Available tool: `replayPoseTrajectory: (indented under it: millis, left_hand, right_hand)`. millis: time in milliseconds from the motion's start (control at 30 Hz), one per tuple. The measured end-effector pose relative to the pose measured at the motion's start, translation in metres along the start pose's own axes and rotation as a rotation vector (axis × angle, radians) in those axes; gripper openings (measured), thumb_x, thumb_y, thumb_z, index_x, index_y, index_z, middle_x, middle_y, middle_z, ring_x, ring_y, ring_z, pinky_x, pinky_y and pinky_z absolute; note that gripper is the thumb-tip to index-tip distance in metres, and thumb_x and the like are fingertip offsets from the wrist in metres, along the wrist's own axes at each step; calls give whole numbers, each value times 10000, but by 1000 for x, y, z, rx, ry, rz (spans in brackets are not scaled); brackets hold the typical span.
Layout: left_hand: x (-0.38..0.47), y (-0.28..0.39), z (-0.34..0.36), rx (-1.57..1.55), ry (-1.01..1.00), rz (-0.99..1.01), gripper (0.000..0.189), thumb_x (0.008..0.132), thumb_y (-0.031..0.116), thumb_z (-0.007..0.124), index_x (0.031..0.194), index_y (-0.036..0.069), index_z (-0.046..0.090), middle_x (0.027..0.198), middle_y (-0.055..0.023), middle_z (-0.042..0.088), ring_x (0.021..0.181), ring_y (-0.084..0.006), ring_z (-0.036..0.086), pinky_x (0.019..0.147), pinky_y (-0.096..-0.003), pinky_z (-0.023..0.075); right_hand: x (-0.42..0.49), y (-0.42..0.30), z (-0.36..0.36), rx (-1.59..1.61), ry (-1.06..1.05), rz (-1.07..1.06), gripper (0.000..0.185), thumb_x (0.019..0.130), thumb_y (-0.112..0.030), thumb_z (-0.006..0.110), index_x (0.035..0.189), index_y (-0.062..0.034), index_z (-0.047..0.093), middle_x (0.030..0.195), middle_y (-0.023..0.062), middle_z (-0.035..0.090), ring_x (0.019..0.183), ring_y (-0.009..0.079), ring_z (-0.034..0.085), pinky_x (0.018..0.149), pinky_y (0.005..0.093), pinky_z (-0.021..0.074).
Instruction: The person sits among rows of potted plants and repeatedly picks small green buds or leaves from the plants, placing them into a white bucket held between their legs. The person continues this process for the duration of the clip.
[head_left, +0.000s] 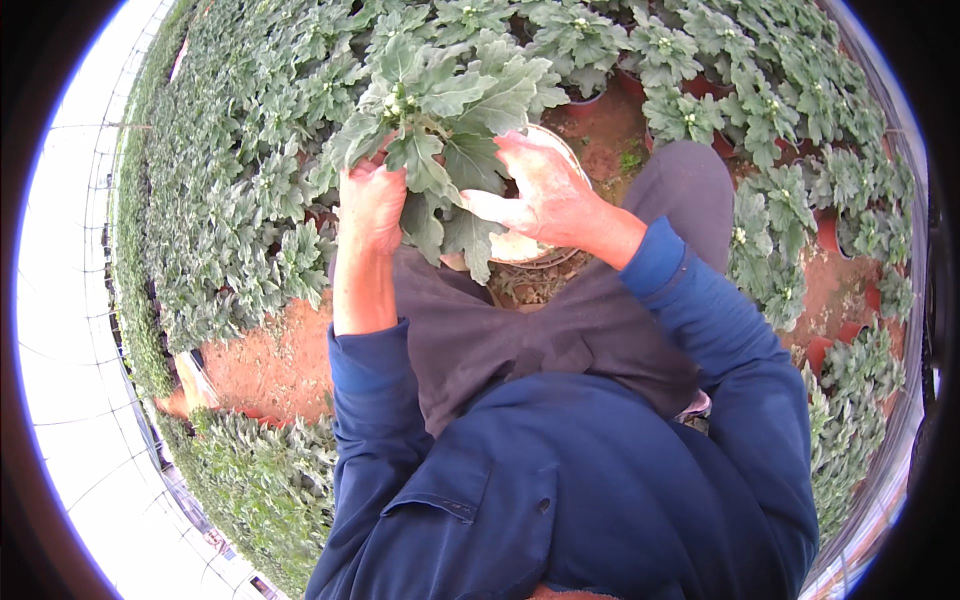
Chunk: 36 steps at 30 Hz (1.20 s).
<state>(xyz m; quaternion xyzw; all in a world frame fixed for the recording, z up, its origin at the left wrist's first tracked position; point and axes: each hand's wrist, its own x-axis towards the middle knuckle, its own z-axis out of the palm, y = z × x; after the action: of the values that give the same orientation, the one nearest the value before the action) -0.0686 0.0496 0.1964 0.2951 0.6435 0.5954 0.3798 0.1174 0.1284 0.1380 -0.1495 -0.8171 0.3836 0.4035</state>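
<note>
A leafy chrysanthemum plant (431, 120) with pale buds at its top rises between my hands. My left hand (373, 202) is curled in at the left side of its foliage, its fingertips partly hidden by leaves. On the other side, my right hand (544, 191) has its thumb and fingers spread apart around the edge of the lower leaves. Below that hand a round basket-like container (574, 161) with a pale inside shows between my knees. The base of the plant is hidden by its leaves.
Dense rows of potted chrysanthemums (247, 150) spread ahead and to the left. More plants in reddish pots (829, 229) stand on the right. Reddish bare soil (270, 360) lies at my left, with another planted row (262, 480) behind it. My knee (686, 180) juts out beside the container.
</note>
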Motion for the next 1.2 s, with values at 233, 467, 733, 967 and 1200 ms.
replayPoseTrajectory:
  millis: [233,467,733,967,1200]
  left_hand:
    - [-8,-3,12,-152,229,-113,291,979,179,648,1219,13,650,1119,-104,709,971,-209,697,853,-362,579]
    - [0,-5,14,-343,226,-80,365,1033,240,571,1291,-16,604,1237,-160,681,1090,-254,665,952,-381,556]
    - [-10,-15,31,-311,137,160,216,987,122,607,1151,-4,672,1022,-106,741,881,-200,715,794,-315,576]
    - [-4,-13,27,-291,143,186,302,908,51,741,1193,-18,670,1083,-129,738,977,-225,715,863,-372,585]
    - [-8,-20,9,-291,87,206,376,905,209,782,1190,-9,672,1101,-125,732,1025,-225,695,895,-380,575]
  right_hand:
    - [13,2,-12,222,-119,195,495,842,-361,794,975,75,600,912,229,579,858,416,596,758,477,496]
    - [20,4,-13,306,-154,127,437,852,-171,805,1198,34,633,999,166,678,869,269,668,754,387,527]
    - [4,19,5,468,-58,151,476,836,-251,795,1192,13,619,1056,195,616,992,381,622,867,433,511]
    - [8,12,10,411,-35,125,549,838,-293,803,1226,45,611,1144,232,637,1054,406,644,920,415,521]
    - [11,-15,-19,321,288,76,490,787,-167,838,1208,1,650,1141,153,678,1003,312,680,867,388,554]
